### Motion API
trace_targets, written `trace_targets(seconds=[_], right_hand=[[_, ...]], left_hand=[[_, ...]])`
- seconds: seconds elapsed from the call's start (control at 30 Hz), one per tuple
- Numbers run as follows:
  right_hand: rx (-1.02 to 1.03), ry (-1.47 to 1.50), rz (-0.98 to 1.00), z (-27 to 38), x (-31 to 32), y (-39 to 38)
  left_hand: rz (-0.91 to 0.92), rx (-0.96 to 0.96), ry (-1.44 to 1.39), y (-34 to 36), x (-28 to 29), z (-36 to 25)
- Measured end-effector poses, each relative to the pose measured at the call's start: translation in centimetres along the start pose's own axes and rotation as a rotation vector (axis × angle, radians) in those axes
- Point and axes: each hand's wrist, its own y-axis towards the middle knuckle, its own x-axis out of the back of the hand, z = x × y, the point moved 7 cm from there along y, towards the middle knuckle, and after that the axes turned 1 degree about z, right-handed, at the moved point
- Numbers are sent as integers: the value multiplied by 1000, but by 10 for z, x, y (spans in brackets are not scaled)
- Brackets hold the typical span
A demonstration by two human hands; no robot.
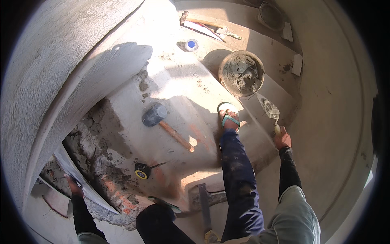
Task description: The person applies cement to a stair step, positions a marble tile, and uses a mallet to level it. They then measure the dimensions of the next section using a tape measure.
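Note:
My right hand [282, 139] is closed round the pale handle of a pointed trowel [269, 107], whose blade is smeared with grey mortar. The blade tip is close to the near right rim of a round bucket [261, 81] of wet mortar. At the lower left, my left hand [74, 186] grips a long, pale, thin slab [92, 191] by its left side. The slab lies aslant beside rough mortar [87, 152] along the curved wall. Most of the left fingers are hidden, and something small and dark shows beside them.
A rubber mallet [154, 115], a tape measure [142, 171] and a handsaw [204, 207] lie around my legs. Farther off are a clear bottle with a blue cap [191, 44], a hammer [199, 21] and another bucket [271, 17]. Curved walls [337, 101] rise on both sides; my sandalled foot [229, 116] stands by a step edge.

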Motion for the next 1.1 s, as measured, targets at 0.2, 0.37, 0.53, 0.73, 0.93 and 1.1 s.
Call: trace_targets(seconds=[0.2, 0.37, 0.53, 0.73, 0.93, 1.1], right_hand=[[131, 727, 30, 118, -11, 71], [68, 420, -80, -17, -47, 98], [141, 341, -244, 35, -4, -13], [511, 454, -366, 154, 89, -117], [747, 898, -170, 356, 109, -258], [872, 746, -209, 487, 58, -366]], left_hand=[[-157, -41, 42, -14, 14, 3], [-131, -179, 39, -24, -49, -32], [-27, -199, 148, -42, -11, 17], [52, -671, 345, -17, -13, 5], [19, -1016, 431, -16, 2, 9], [31, -1069, 440, -25, -4, 8]])
